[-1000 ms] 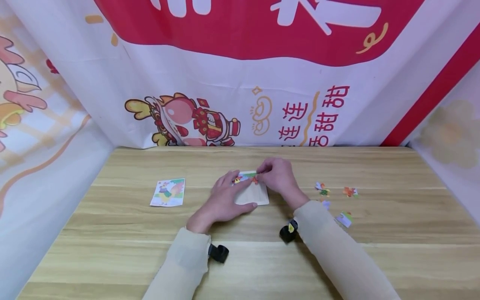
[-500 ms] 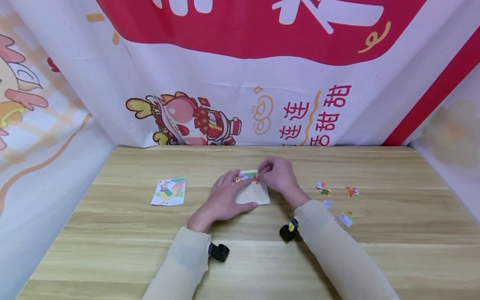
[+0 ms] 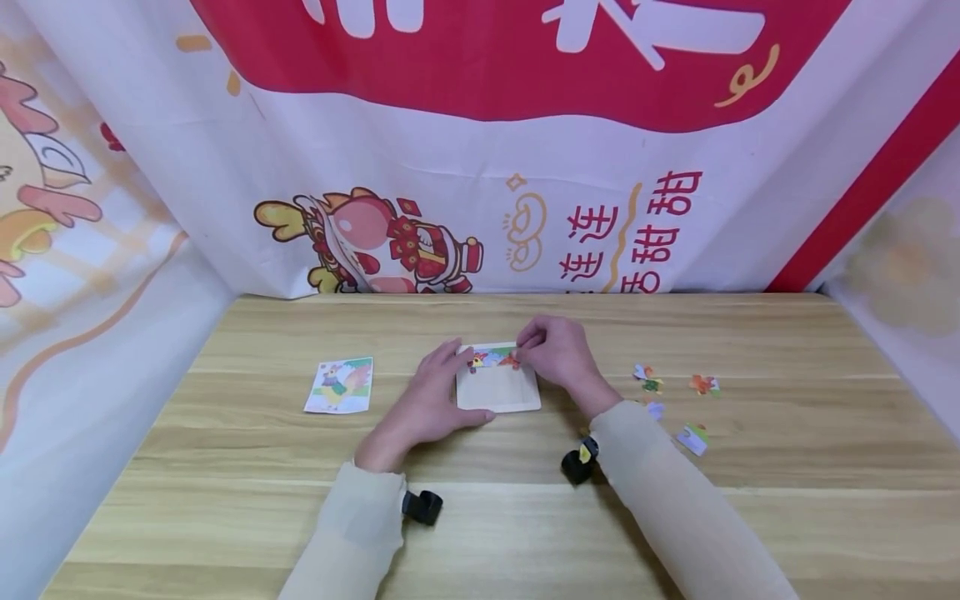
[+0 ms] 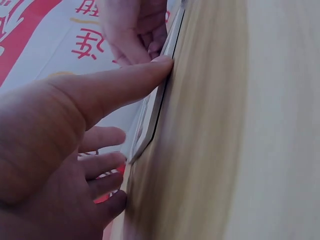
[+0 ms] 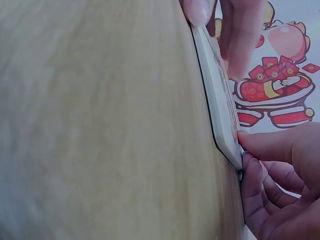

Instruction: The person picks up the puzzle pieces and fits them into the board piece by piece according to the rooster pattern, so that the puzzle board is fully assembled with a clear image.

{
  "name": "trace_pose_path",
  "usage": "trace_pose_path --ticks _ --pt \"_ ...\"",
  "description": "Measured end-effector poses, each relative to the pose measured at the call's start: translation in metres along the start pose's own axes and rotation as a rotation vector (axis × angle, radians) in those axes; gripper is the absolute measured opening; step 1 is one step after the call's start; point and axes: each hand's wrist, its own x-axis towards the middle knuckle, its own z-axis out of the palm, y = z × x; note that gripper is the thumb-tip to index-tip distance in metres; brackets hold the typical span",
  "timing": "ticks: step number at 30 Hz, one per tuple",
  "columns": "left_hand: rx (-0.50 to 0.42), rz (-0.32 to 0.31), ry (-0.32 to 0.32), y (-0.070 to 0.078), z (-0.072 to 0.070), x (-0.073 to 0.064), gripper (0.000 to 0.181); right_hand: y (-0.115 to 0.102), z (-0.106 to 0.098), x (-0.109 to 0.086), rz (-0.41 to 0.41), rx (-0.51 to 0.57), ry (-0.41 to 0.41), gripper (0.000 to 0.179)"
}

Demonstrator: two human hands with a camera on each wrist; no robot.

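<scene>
A small wooden puzzle tray (image 3: 497,392) lies on the table, with colourful jigsaw pieces (image 3: 491,358) joined along its far side and bare wood in front of them. My left hand (image 3: 429,402) rests round its left side, thumb at the front edge and fingers fairly straight near the far left; the left wrist view shows that thumb (image 4: 145,75) touching the tray's edge. At the far right corner, my right hand (image 3: 557,350) has its thumb on top by an orange piece and the other fingers curled against the side. The right wrist view shows this pinch (image 5: 242,145).
Several loose jigsaw pieces (image 3: 703,384) lie on the table to the right, partly beside the right sleeve. A picture card (image 3: 340,386) with a bird-like animal lies to the left. A printed cloth (image 3: 480,150) stands behind the wooden table (image 3: 510,533).
My left hand has slid a little left and its index finger has drawn back, uncovering more of the tray and the joined pieces. The right hand stays almost where it was.
</scene>
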Motion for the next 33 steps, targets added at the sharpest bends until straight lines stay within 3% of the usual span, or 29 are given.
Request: trace_pose_path --ticks 6,13,21,28,33 --pt "-0.035 -0.055 -0.029 -0.009 -0.006 -0.004 0.090 0.000 0.000 0.000 0.004 0.001 -0.005 0.010" --pt "-0.087 -0.038 -0.019 -0.021 -0.008 -0.003 0.090 0.000 0.001 -0.001 -0.005 -0.005 -0.003 0.009" --pt "-0.127 -0.022 -0.009 -0.024 -0.009 -0.001 0.090 0.000 -0.002 -0.004 -0.021 0.002 -0.009 0.009" --pt "-0.131 -0.020 0.003 -0.026 -0.006 -0.002 0.090 0.003 -0.019 -0.010 -0.074 0.017 -0.133 0.021" --pt "-0.069 -0.002 0.007 -0.028 -0.006 -0.001 0.091 0.011 -0.043 -0.024 -0.085 0.044 -0.125 0.026"
